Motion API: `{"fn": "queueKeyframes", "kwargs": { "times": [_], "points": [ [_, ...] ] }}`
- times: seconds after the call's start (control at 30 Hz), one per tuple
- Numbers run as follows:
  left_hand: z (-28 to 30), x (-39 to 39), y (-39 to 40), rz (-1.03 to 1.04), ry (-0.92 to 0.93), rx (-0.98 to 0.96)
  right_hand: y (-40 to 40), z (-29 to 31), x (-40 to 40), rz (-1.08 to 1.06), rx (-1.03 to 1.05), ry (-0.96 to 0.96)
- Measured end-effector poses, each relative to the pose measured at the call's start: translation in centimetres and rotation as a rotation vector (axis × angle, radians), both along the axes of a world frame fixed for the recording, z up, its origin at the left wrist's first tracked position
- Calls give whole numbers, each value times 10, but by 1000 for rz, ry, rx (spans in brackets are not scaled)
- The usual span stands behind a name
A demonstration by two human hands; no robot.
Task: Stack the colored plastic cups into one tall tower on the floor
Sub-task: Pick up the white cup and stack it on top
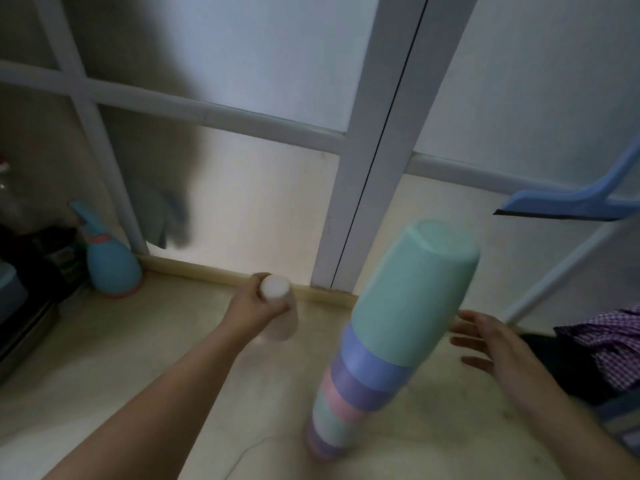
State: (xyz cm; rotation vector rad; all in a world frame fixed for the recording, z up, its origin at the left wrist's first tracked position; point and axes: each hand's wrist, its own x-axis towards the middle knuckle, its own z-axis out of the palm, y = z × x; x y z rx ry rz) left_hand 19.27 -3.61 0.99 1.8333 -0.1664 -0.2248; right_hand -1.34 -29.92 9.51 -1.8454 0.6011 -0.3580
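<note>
1. Tower of nested, upturned coloured plastic cups (381,344), mint-green uppermost, stands on the beige tiled floor (104,393).
2. Left hand (254,301) grips a translucent white plastic cup (278,311), not yet added.
3. Right hand (491,344), open, hovers beside the tower.

Bare floor (114,368) lies open left of the cup tower (381,348), up to the baseboard. The left hand (252,303) with a white cup (278,306) occupies the gap toward the door frame (367,168). A blue spray bottle (110,261) and dark clutter block the far left; checked cloth (609,344) and a blue squeegee (568,202) crowd the right, beyond the right hand (498,351).
</note>
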Motion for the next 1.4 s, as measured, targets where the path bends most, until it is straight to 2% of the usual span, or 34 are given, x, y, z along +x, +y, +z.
{"fn": "queueKeyframes", "kwargs": {
  "times": [0.17, 0.33, 0.57, 0.73, 1.07, 1.4],
  "points": [
    [109, -16, 32, 6, -122, -189, 14, 20, 3, 51, 31, -63],
    [227, -58, 29, -150, -298, -344, 20, 57, 3, 126, 26, -185],
    [306, -108, 0, -277, -447, -370, 21, 94, -3, 247, 28, -317],
    [315, -129, -26, -313, -439, -307, 19, 103, -8, 305, 42, -353],
    [264, -144, -51, -266, -315, -171, 21, 107, -20, 325, -8, -335],
    [238, -141, -50, -235, -290, -272, 17, 110, -26, 291, -22, -322]
  ]
}}
